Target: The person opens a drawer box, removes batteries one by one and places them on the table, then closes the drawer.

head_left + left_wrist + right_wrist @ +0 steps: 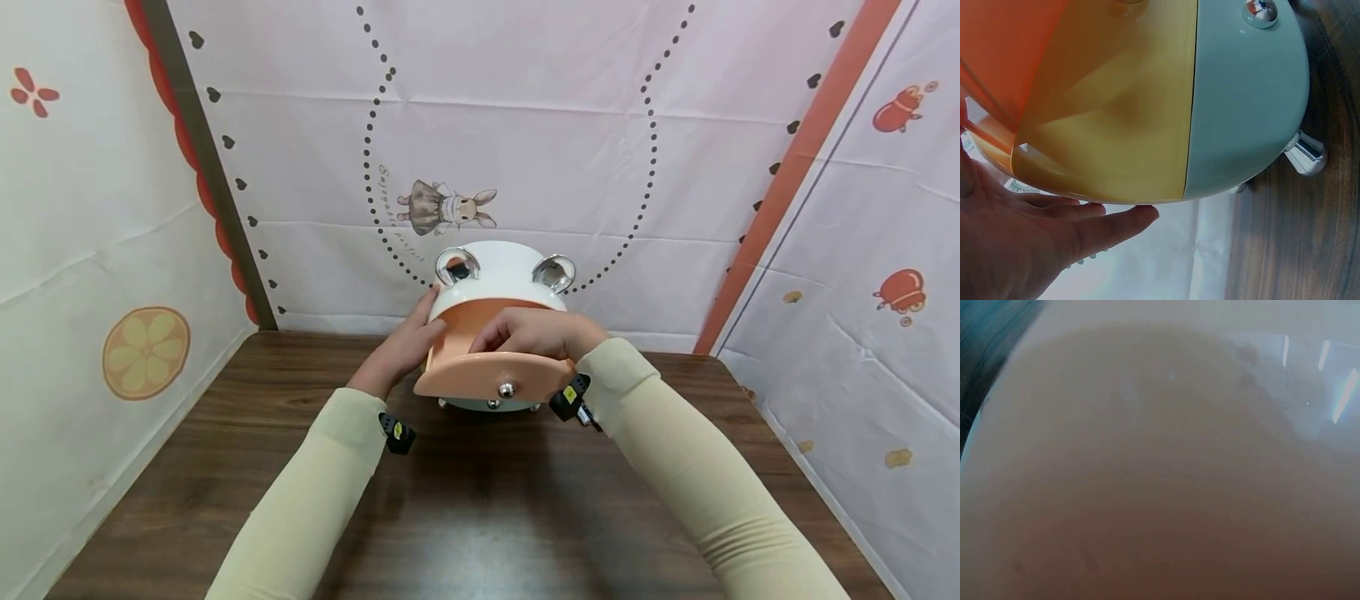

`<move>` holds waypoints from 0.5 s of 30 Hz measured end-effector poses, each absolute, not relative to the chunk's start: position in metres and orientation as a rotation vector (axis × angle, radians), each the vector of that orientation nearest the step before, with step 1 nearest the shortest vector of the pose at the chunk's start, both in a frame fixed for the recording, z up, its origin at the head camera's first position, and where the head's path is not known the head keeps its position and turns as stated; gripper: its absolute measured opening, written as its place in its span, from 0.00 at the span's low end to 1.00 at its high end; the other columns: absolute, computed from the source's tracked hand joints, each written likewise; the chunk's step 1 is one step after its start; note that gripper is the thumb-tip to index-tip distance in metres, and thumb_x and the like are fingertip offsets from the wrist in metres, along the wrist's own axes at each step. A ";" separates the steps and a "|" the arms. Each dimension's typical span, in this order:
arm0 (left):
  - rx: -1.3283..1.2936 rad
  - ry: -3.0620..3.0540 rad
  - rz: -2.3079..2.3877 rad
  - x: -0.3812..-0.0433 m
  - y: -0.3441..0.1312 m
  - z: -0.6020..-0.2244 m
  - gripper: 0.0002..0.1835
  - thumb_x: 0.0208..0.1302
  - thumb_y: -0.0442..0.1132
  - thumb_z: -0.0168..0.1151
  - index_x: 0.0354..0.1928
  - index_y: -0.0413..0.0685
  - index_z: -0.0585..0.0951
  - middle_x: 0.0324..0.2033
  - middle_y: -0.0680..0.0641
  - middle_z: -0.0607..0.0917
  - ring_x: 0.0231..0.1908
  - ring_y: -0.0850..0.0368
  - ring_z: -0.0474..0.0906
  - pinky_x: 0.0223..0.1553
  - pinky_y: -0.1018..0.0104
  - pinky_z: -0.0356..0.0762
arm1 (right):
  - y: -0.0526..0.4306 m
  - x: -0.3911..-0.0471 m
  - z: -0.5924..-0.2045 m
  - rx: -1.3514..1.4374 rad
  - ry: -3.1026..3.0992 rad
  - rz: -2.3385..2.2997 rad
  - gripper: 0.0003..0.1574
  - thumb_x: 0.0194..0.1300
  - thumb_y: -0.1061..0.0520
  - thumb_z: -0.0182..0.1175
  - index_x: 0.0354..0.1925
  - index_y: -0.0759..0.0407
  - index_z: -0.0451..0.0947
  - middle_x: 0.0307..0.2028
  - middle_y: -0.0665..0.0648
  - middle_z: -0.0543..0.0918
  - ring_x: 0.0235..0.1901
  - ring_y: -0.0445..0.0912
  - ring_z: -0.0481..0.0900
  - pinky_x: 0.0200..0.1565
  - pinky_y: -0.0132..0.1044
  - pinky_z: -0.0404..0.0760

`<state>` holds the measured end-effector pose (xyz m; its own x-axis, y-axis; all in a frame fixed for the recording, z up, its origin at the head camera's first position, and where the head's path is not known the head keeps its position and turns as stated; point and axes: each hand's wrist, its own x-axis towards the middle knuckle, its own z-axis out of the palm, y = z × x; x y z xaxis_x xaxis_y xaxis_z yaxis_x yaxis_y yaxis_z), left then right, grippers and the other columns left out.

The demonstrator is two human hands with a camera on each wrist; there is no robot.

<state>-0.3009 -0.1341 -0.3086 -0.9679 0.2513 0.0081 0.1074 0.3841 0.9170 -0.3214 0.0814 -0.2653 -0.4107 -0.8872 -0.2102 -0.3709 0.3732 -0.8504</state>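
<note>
A small rounded drawer cabinet (501, 271) with a white top and two silver ear shapes stands at the back of the table. Its orange top drawer (457, 379) is pulled out. My right hand (536, 331) reaches into that drawer with bent fingers; the fingertips are hidden behind the drawer front, and I cannot tell what they hold. Along the cabinet's left side rests my left hand (408, 346), fingers straight. The left wrist view shows the yellow middle drawer (1116, 119) and pale green bottom drawer (1241, 100) closed. A blurred, glossy surface fills most of the right wrist view.
The cabinet stands on short silver feet (1307, 155) on a dark wooden table (480, 517). Printed white cloth (525, 167) hangs close behind it, with more cloth at both sides.
</note>
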 end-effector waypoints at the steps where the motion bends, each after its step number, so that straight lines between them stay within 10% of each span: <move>1: 0.325 2.500 1.648 -0.303 -0.135 -0.311 0.39 0.63 0.41 0.43 0.71 0.60 0.37 0.71 0.52 0.39 0.70 0.54 0.37 0.68 0.50 0.43 | 0.081 -0.321 -0.265 -1.089 1.971 -0.974 0.14 0.59 0.59 0.59 0.43 0.61 0.81 0.34 0.54 0.85 0.31 0.42 0.79 0.37 0.35 0.79; 15: 0.325 2.539 1.658 -0.321 -0.138 -0.333 0.39 0.60 0.47 0.43 0.70 0.71 0.37 0.71 0.55 0.39 0.70 0.55 0.38 0.68 0.50 0.44 | 0.089 -0.299 -0.244 -1.007 2.338 -1.045 0.12 0.56 0.59 0.62 0.41 0.60 0.82 0.37 0.57 0.85 0.36 0.42 0.81 0.42 0.36 0.79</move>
<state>-0.3209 -0.1380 -0.3331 -0.9732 0.2267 0.0390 0.1269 0.3877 0.9130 -0.2986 0.0894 -0.2443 -0.6675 -0.7425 -0.0553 -0.4540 0.4647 -0.7603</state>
